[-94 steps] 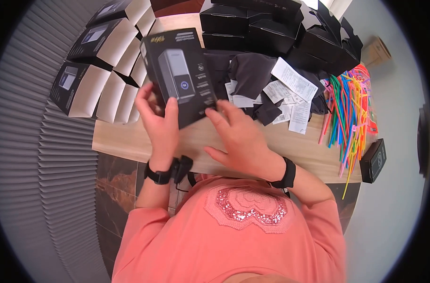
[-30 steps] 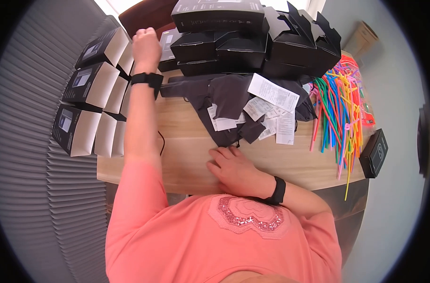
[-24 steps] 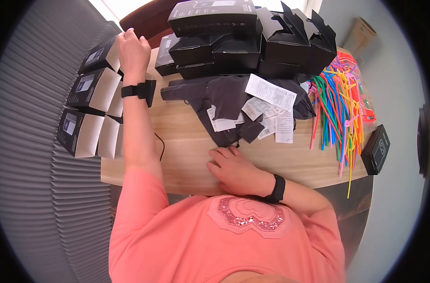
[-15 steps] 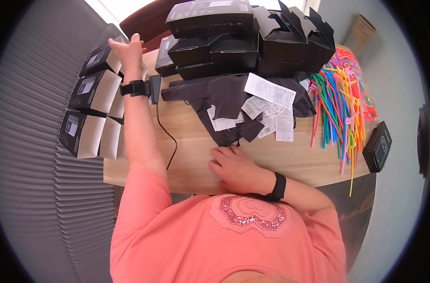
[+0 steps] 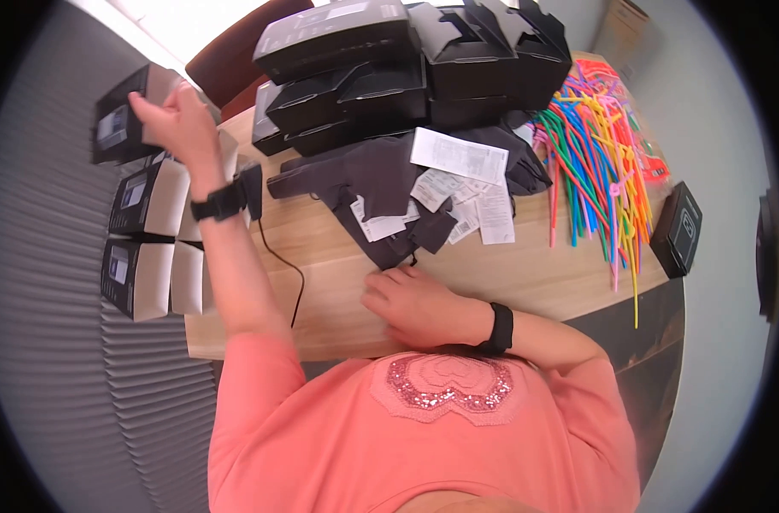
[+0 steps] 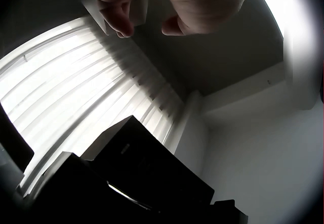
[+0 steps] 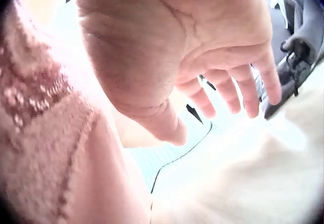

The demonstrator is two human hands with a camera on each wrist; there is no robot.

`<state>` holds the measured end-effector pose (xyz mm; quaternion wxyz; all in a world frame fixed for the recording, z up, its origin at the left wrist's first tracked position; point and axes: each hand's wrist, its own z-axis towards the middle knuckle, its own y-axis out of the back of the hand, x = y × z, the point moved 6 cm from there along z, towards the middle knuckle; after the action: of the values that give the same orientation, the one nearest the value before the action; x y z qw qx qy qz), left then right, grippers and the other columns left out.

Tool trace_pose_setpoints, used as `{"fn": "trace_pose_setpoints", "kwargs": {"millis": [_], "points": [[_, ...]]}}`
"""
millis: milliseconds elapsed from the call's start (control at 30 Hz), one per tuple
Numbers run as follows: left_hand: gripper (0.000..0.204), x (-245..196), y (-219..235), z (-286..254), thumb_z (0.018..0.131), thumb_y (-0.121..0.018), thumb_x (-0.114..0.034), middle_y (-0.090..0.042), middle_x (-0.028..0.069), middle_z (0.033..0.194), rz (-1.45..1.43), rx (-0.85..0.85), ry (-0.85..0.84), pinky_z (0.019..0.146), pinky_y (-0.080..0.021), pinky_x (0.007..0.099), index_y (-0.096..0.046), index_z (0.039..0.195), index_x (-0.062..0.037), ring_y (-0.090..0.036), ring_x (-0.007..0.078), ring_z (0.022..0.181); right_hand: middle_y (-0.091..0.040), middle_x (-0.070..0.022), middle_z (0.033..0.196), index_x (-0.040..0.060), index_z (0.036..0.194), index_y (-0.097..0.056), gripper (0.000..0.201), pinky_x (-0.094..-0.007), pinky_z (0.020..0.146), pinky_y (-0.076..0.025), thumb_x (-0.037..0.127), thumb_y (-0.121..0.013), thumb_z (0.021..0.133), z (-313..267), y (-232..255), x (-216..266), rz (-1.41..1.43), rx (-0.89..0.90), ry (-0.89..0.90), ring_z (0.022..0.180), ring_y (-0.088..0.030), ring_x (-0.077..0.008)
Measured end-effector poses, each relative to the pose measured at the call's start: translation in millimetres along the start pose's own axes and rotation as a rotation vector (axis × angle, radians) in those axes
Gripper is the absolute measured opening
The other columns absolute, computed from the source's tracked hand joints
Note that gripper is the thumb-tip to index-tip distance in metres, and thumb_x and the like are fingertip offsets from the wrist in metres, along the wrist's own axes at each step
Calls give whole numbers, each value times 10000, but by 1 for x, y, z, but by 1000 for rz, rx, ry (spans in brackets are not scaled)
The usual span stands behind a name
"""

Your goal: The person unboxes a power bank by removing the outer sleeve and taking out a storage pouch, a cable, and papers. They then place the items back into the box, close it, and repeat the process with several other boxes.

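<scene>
At the far left, my left hand (image 5: 182,128) grips a black product box (image 5: 120,124) by its open end; the box is raised and tilted above the row of similar boxes. In the left wrist view the fingers and thumb (image 6: 174,27) show at the top, by a pale edge of the box (image 6: 139,11). My right hand (image 5: 424,303) rests on the wooden table near its front edge, holding nothing; in the right wrist view its fingers (image 7: 230,92) are loosely extended. Just beyond it lie dark grey fabric pouches (image 5: 381,175) with white paper slips (image 5: 462,158) on top.
Black boxes with white open ends (image 5: 154,201) stand at the table's left edge. A stack of black boxes (image 5: 347,103) fills the back. Colourful drinking straws (image 5: 595,171) and a small black box (image 5: 678,231) lie right. A black cable (image 5: 295,274) crosses the table.
The left hand set a box down at the back left, opened away from it, then took hold of a box there and raised it leftward. The right hand came down to rest on the table.
</scene>
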<state>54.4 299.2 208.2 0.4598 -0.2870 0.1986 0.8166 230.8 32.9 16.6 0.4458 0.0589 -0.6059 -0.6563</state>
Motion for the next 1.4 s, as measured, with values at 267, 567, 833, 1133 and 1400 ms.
{"fn": "trace_pose_setpoints", "kwargs": {"millis": [267,567,833,1133,1400], "points": [[675,-176,-5,-137,914,-440,51,-659,224,1139,-244,480,-344,657,-477,240,-173,1532,100,-638,216,993,-440,-251,1405,20,1492,-362,919,-426,857,-514,200,-819,716,-37,148,10,-63,-932,-96,1133,-554,-386],[731,-232,-38,-254,727,-634,14,-514,338,1375,-587,1238,-480,1003,-479,460,-390,1395,184,-626,441,1151,-634,-152,1245,-17,1449,-402,819,-370,721,-555,167,-790,750,-114,176,-2,-240,-1129,-403,863,-705,-312],[743,-263,-68,-284,736,-681,-18,-597,256,1298,-792,1429,-548,867,-551,397,-422,1423,97,-654,379,1073,-676,-232,1062,7,1311,-550,530,-437,747,-540,1,-583,783,-198,193,-10,-498,-1285,-632,866,-680,-413],[625,-212,-60,-287,764,-734,-37,-660,154,1189,-492,1773,-448,834,-549,371,-540,1358,-17,-666,303,1046,-678,-269,893,36,1204,-622,346,-488,766,-516,234,-488,955,-425,240,-100,-631,-1391,-1306,891,-668,-440],[583,-169,-55,-290,785,-699,1,-661,119,1167,-385,1817,-239,840,-545,359,-559,1349,-54,-668,273,1025,-684,-280,1038,24,1133,-655,505,-516,858,-509,468,-519,936,-485,223,-127,-723,-1097,-1850,1009,-647,-461]]}}
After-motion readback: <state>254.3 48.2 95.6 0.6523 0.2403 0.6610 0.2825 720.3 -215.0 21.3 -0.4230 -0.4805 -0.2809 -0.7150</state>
